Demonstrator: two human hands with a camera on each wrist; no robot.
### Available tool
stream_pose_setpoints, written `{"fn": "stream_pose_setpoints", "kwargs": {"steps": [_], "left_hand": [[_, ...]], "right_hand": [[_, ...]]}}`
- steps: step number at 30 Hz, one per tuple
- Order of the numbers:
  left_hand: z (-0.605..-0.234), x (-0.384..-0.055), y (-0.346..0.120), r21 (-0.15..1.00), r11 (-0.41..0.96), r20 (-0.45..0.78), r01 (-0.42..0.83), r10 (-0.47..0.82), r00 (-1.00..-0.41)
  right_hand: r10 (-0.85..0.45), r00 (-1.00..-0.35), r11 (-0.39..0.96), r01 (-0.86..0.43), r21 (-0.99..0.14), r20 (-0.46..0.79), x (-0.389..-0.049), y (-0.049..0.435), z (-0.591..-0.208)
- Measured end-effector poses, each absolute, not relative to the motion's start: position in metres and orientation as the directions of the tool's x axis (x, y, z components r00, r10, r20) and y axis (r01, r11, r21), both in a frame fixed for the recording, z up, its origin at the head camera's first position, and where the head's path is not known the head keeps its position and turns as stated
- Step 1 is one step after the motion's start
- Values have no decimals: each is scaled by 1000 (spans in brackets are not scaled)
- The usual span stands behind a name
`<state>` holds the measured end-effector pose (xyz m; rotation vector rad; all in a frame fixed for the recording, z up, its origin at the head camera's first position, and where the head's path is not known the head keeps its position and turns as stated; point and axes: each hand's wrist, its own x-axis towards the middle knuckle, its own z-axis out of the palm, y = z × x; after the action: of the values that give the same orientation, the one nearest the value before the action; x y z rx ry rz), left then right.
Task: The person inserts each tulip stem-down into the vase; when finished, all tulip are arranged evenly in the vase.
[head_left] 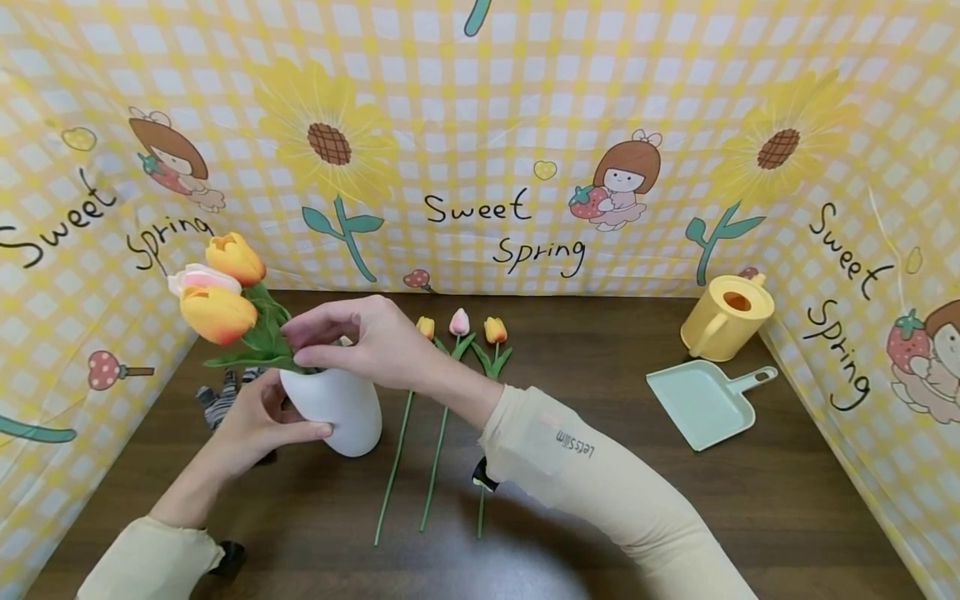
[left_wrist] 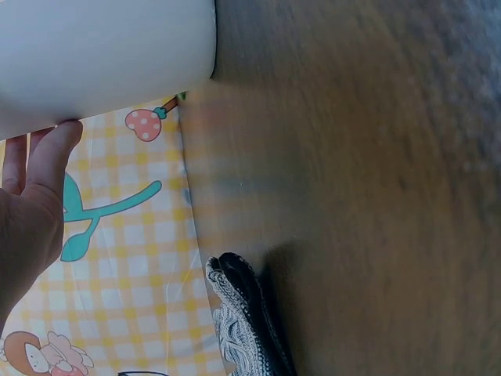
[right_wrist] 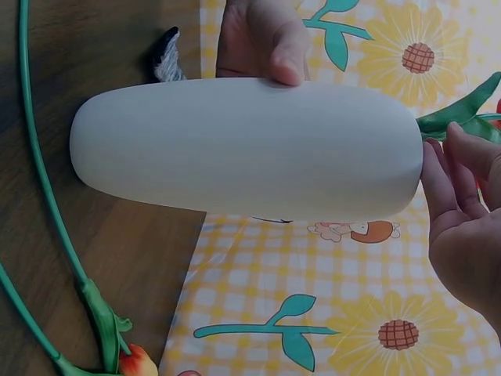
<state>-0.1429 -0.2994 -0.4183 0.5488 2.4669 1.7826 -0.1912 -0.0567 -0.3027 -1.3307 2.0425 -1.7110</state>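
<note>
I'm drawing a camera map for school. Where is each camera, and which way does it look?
Head: worn on the person's head, facing forward and down at the white vase and tulips; both hands and sleeves show.
Left wrist: worn there, looking sideways past the vase at the table and checked cloth; part of the left hand shows.
Right wrist: worn there, facing the vase, which appears sideways; the right hand and part of the left show.
Shared: the head and right wrist views both show the vase and both hands.
</note>
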Motion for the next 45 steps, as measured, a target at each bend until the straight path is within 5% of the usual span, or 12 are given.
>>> {"fn": "stream_pose_setpoints", "kwargs": {"steps": [19, 25, 36, 45], "left_hand": [[-420, -144, -299, 920, 284, 181, 269, 300, -937], [-420, -143, -299, 923, 273, 188, 273, 298, -936], [-420, -143, -299, 925, 271, 183, 265, 292, -939], [-420, -142, -299, 928, 268, 179, 258, 287, -941]], "right_hand": [[-601, -740, -264, -173, -949, 302, -190, -10, -297], [-499, -809, -316, -166, -934, 312, -189, 31, -308], [-394, -916, -163, -12, -987, 76, -191, 94, -365], [-386, -921, -37, 75, -997, -55, -190, 123, -406]]}}
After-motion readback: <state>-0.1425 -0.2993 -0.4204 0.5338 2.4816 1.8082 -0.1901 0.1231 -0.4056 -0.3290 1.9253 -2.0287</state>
